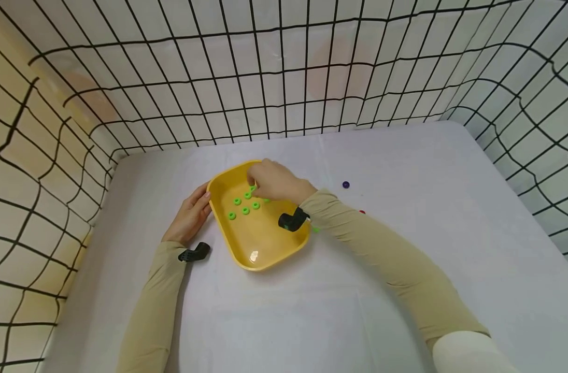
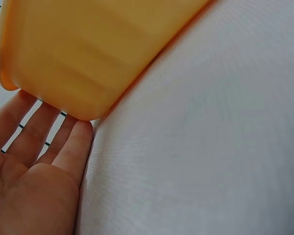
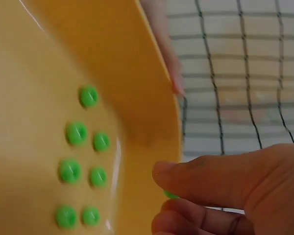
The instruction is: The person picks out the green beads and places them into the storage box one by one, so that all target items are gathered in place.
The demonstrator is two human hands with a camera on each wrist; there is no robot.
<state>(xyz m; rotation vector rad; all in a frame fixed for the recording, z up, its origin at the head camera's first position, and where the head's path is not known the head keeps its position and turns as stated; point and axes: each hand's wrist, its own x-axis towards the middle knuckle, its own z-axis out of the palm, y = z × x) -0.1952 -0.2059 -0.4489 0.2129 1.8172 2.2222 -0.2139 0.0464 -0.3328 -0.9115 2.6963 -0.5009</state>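
Note:
A yellow plastic tray (image 1: 265,248) lies on the white-covered table. On its floor sit several small green ring-shaped beads (image 1: 245,210), in two rough rows in the right wrist view. My left hand (image 1: 188,217) rests at the tray's left side, its fairly straight fingers (image 2: 73,147) touching the outer wall (image 2: 78,54). Over the tray's far part, my right hand (image 1: 277,181) pinches a green bead (image 3: 170,194) between thumb and fingers. Most of that bead is hidden by the fingers.
To the right of the tray lie a dark blue bead (image 1: 346,184) and a red bead (image 1: 361,211) partly covered by the right sleeve. A green piece (image 1: 315,229) shows beside the tray's right edge. Black wire mesh (image 1: 284,72) rises at the table's back and sides.

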